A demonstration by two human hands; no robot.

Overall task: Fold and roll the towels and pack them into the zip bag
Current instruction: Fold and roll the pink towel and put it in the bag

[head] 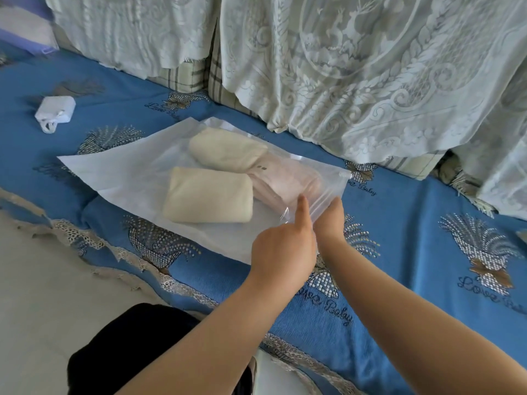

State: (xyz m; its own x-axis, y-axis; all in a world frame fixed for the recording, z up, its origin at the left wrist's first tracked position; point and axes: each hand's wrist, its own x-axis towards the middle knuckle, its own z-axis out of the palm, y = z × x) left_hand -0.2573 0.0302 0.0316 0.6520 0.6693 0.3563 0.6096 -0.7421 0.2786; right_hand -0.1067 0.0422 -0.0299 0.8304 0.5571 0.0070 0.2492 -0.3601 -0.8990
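Zip bag (119, 178) lies flat on the blue sofa cover (399, 252). Two cream rolled towels (209, 195) sit inside, left of the fingers; a pink towel (285, 178) lies just beyond the fingertips. Left hand (282, 252) pinches the bag's open edge, forefinger raised. Right hand (330, 220) grips the same edge alongside. Judgement: packing appears complete; sealing the zip remains.
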